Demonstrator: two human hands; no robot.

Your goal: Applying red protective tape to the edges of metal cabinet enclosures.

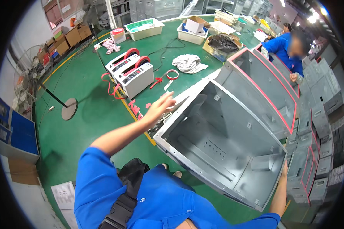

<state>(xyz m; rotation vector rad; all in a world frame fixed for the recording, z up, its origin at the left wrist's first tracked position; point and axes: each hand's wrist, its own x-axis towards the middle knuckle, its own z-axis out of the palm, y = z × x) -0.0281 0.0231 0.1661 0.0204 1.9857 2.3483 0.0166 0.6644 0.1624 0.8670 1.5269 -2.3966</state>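
A large grey metal box (218, 147), its open side facing up toward me, lies tilted in front of me, with its upper left part at the table edge. My right hand (284, 172) holds the box's right side; most of its fingers are hidden behind the wall. Over by the box's upper left corner, my left hand (161, 108) has its fingers stretched out and apart, with nothing clearly held. Past the box stands another grey metal box (239, 82) with red strip along its rim.
On the green table (153, 82) stand two white tape dispensers (132, 76) with red reels. Nearby are a red tape roll (172, 74), a white cloth (189, 63) and plastic bins (144, 29). A co-worker (283, 47) in blue handles a red-rimmed box. Grey boxes are stacked at right.
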